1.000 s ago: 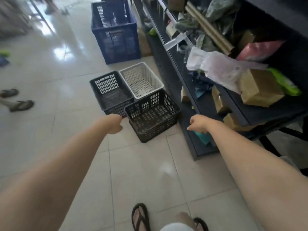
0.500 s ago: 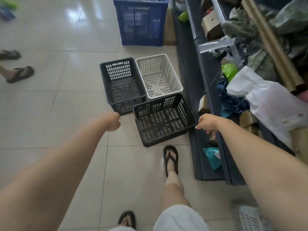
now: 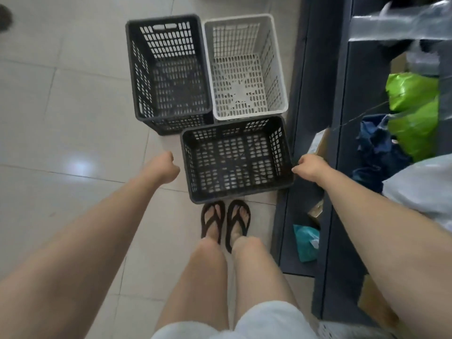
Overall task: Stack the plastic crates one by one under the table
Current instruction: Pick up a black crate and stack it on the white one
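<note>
I have the nearest dark crate (image 3: 236,159) sitting on the tiled floor (image 3: 73,118) straight ahead of my feet, its long axis running left to right between my hands, with the other dark crate (image 3: 168,72) and the white crate (image 3: 244,67) just behind it. My left hand (image 3: 162,167) is loosely curled and empty, just beside the crate's left end but apart from it. My right hand (image 3: 309,167), also curled, is nearer, at the right rim by the dark shelving (image 3: 315,94); whether it touches, I cannot tell.
</note>
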Tool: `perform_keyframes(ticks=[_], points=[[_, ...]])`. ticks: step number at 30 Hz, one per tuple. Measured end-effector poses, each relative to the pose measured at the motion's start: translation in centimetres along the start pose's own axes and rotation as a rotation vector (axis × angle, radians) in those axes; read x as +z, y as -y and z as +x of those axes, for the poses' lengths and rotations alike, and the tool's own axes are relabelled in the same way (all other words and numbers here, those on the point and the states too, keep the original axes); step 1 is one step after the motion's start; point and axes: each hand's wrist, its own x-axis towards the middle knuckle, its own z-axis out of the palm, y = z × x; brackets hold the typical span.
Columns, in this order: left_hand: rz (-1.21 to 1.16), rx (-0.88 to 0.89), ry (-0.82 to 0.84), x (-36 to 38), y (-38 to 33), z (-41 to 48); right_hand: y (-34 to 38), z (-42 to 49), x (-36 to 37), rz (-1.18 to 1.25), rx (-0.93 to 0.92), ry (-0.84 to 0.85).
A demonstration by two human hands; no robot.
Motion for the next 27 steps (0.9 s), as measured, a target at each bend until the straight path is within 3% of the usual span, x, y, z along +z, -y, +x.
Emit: perform_keyframes(ticks=[8,12,16,21,27], points=[[-0.143,-0.137,-0.053,13.0,0.9,16.8,-1.5,18.7,6.9,0.057,0.175,-0.107],[-0.418,-0.258,-0.023,20.3,3.5,23.7,-3.5,27.2,11.3,0.150,0.307,-0.217],[-0.695,-0.244,-0.019,24.2,5.1,27.7,-4.7,32.3,13.8,0.317,0.367,-0.310],[-0.707,-0.253,-0.103,22.7,5.3,27.3,-5.2,31.5,13.5,0.428,0.389,-0.318],[-0.645,-0.233,-0.177,12.0,5.2,20.0,-3.8,21.7,9.1,0.385,0.349,-0.333]])
